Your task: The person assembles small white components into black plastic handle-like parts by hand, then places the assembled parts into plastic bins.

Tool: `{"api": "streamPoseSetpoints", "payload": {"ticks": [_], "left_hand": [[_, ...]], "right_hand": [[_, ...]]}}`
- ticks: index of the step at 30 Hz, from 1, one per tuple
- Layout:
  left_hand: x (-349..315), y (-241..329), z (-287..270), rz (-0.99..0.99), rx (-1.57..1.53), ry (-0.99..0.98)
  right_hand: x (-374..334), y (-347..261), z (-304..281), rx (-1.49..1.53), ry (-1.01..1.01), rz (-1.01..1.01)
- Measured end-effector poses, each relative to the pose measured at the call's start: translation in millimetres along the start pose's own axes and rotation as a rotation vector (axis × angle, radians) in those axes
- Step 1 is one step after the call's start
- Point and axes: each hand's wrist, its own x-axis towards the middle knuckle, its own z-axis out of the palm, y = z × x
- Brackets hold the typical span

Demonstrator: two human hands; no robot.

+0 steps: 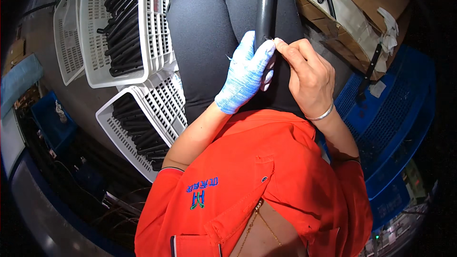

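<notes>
1. Over the right thigh of the dark trousers (pixel 197 43), holds a black tube (pixel 265 9), lengthwise to the view and cut off by its top edge.
2. With the left hand (pixel 246 74), covered by a blue-and-white knitted glove (pixel 232 93), grips the near end of the tube, with thumb on one side and fingers curled around the other.
3. With the bare right hand (pixel 310 70), brings thumb and forefinger together in a pinch at the tube's near end, close against the gloved fingertips; cannot tell whether pinching anything small or only touching.
4. Around the right wrist, wears a silvery bracelet (pixel 324 113); over the torso, a red shirt (pixel 300 166).
5. Left of the legs, a large white basket (pixel 159 24), full of black rods (pixel 124 24); nearer the body, a smaller white basket (pixel 164 104) with similar rods inside.
6. On the right, a blue slotted crate (pixel 381 109); just above it, a black-handled tool (pixel 375 61) beside a crumpled pale cloth (pixel 389 33).
</notes>
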Motion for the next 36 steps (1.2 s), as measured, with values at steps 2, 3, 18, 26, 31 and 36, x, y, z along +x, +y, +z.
{"api": "streamPoseSetpoints", "payload": {"ticks": [2, 3, 18, 26, 31, 36], "left_hand": [[0, -1, -1, 0.008, 0.004, -0.009], [0, -2, 0, 0.006, -0.002, -0.002], [3, 0, 5, 0.005, -0.023, 0.099], [4, -2, -2, -0.196, -0.151, 0.141], [-11, -18, -4, -0.007, -0.128, 0.011], [-33, -13, -6, -0.019, 0.084, -0.054]], "right_hand": [[0, -4, -1, -0.014, -0.008, 0.011], [1, -6, -1, -0.028, -0.016, 0.023], [-2, 5, 7, 0.31, 0.094, 0.146], [11, 23, 12, 0.855, 0.145, 0.473], [50, 43, 13, 0.838, 0.274, 0.376], [89, 67, 15, 0.909, 0.221, 0.311]]}}
